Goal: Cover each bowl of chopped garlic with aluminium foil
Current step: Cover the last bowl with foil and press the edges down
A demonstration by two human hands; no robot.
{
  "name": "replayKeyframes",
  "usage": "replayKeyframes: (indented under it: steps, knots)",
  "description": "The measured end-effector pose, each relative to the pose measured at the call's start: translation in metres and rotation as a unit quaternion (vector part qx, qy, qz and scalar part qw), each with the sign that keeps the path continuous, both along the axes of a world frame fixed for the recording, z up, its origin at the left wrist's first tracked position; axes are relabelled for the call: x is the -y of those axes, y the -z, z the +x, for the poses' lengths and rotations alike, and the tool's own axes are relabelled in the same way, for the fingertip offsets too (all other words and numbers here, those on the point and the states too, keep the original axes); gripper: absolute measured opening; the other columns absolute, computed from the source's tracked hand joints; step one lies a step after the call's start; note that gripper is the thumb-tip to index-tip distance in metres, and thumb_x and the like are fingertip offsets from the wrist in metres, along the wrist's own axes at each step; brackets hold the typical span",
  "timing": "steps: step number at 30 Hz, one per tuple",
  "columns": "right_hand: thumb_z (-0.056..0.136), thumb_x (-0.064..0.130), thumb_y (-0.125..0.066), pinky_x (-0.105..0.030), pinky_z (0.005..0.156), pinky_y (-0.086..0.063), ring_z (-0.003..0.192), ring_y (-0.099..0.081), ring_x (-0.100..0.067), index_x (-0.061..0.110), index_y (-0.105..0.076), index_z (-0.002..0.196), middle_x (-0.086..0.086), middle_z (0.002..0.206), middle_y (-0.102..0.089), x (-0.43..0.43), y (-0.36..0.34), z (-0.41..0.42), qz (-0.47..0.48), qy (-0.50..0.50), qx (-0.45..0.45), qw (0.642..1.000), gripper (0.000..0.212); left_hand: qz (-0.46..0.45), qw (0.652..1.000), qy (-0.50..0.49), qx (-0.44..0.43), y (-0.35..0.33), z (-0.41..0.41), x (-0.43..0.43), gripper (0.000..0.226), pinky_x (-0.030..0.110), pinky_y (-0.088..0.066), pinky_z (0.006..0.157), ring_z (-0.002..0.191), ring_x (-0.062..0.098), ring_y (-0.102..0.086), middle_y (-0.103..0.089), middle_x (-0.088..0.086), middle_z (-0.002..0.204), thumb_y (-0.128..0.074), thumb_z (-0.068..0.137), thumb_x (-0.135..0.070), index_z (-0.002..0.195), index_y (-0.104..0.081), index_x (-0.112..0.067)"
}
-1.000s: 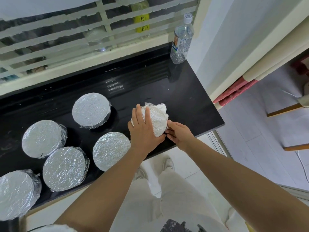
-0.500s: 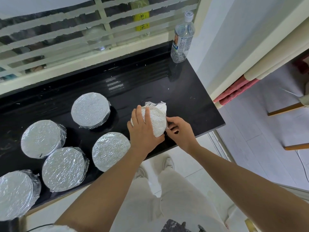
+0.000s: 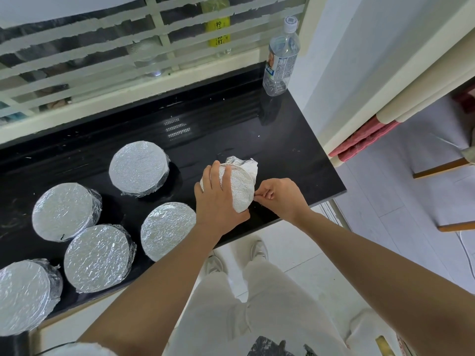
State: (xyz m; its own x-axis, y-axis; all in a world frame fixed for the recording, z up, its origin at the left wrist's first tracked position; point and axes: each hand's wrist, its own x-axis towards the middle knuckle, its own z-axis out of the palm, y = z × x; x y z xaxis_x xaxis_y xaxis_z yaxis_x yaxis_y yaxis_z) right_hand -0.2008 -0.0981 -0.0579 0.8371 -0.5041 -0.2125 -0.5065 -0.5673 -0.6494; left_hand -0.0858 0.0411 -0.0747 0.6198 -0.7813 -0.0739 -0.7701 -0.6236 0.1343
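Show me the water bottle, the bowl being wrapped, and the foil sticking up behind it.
water bottle (image 3: 279, 60), head view, on its label.
bowl being wrapped (image 3: 241, 188), head view, on its foil-covered top.
foil (image 3: 248, 165), head view, on the loose corner standing past the bowl's far rim.

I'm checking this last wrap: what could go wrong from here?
1. The left hand holds the bowl tilted near the front edge of the counter; it could slip or spill.
2. The right hand pinches the foil at the rim; a hard pull may tear it.
3. The loose flap on the far side could let the cover lift.
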Motion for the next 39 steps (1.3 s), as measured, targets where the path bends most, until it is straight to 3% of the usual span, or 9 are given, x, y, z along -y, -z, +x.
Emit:
replayKeyframes:
  steps: [4,7,10,17,22,28,32,35,39]
  knots:
    - [0.085,0.024,-0.07,-0.031,0.074,-0.055,0.071,-0.061,-0.01,0.019,-0.072,0.082,0.012,0.076,-0.064,-0.001,-0.004,0.002,0.014,-0.03,-0.028,0.999,0.006,0.013,0.999,0.032,-0.004,0.0,0.005,-0.004,0.11,0.06,-0.038,0.101,0.142,0.04,-0.028,-0.028,0.016,0.156,-0.071,0.054,-0.063,0.143,-0.03,-0.012]
    - [0.083,0.024,-0.069,-0.032,0.073,-0.056,0.071,-0.061,-0.009,0.018,-0.072,0.081,0.01,0.078,-0.067,-0.008,-0.001,0.002,0.007,-0.03,-0.02,0.999,0.007,0.052,0.998,0.036,-0.022,-0.004,0.008,-0.009,0.115,0.068,-0.026,0.108,0.148,0.043,-0.003,-0.009,0.006,0.163,-0.072,0.058,-0.064,0.151,-0.019,-0.022]
    - [0.082,0.022,-0.068,-0.033,0.071,-0.057,0.071,-0.062,-0.01,0.018,-0.071,0.08,0.007,0.078,-0.067,-0.016,0.003,0.001,0.009,-0.017,-0.012,1.0,0.005,0.068,0.997,0.034,-0.034,-0.005,0.008,-0.014,0.118,0.064,-0.028,0.107,0.148,0.043,0.004,0.006,0.007,0.164,-0.067,0.062,-0.074,0.154,-0.011,-0.027]
    - [0.087,0.02,-0.068,-0.023,0.068,-0.054,0.07,-0.06,-0.009,0.013,-0.071,0.085,0.007,0.08,-0.065,-0.02,0.005,-0.001,0.057,-0.02,0.005,0.998,0.008,0.016,0.995,-0.043,-0.086,-0.016,0.003,-0.005,0.108,0.059,-0.019,0.111,0.15,0.035,-0.003,-0.005,0.007,0.164,-0.016,0.062,-0.092,0.15,-0.029,-0.032]
    - [0.086,0.001,-0.059,-0.022,0.072,-0.052,0.075,-0.061,-0.01,0.01,-0.07,0.089,0.006,0.084,-0.065,-0.029,0.012,-0.004,0.142,-0.015,-0.004,0.99,0.015,0.007,0.999,-0.03,-0.041,-0.009,0.002,-0.006,0.096,0.065,-0.032,0.101,0.148,0.041,-0.012,-0.015,0.001,0.164,-0.038,0.066,-0.088,0.142,-0.04,-0.029]
    - [0.091,0.006,-0.056,-0.022,0.074,-0.055,0.073,-0.065,-0.009,0.018,-0.07,0.092,0.005,0.085,-0.069,-0.027,0.011,-0.005,0.241,0.021,-0.022,0.97,0.018,0.054,0.998,0.01,0.004,-0.006,0.007,-0.012,0.099,0.061,-0.042,0.094,0.148,0.041,-0.012,-0.009,0.005,0.165,-0.056,0.068,-0.082,0.147,-0.033,-0.027]
    - [0.085,0.014,-0.06,-0.036,0.074,-0.058,0.07,-0.064,-0.012,0.02,-0.069,0.082,0.004,0.077,-0.068,-0.015,0.009,-0.009,0.124,0.083,0.009,0.989,0.011,0.047,0.999,0.013,0.02,0.001,0.006,-0.013,0.098,0.06,-0.044,0.091,0.147,0.042,-0.017,-0.013,0.006,0.164,-0.063,0.067,-0.077,0.145,-0.031,-0.026]
    - [0.081,0.017,-0.067,-0.027,0.067,-0.054,0.073,-0.055,-0.008,0.019,-0.061,0.091,0.007,0.091,-0.058,-0.011,0.007,-0.009,0.016,0.089,0.104,0.991,0.011,0.04,0.999,0.017,0.019,0.002,0.007,-0.014,0.098,0.061,-0.042,0.093,0.147,0.041,-0.016,-0.012,0.005,0.164,-0.064,0.069,-0.076,0.144,-0.025,-0.028]
    - [0.084,0.023,-0.069,-0.017,0.084,-0.047,0.106,-0.051,-0.007,0.021,-0.062,0.115,0.008,0.114,-0.06,-0.012,0.013,0.003,-0.035,0.006,0.103,0.994,0.032,0.025,0.999,0.016,0.014,0.002,0.007,-0.015,0.097,0.062,-0.043,0.091,0.146,0.041,-0.019,-0.017,0.006,0.163,-0.068,0.067,-0.073,0.143,-0.027,-0.028]
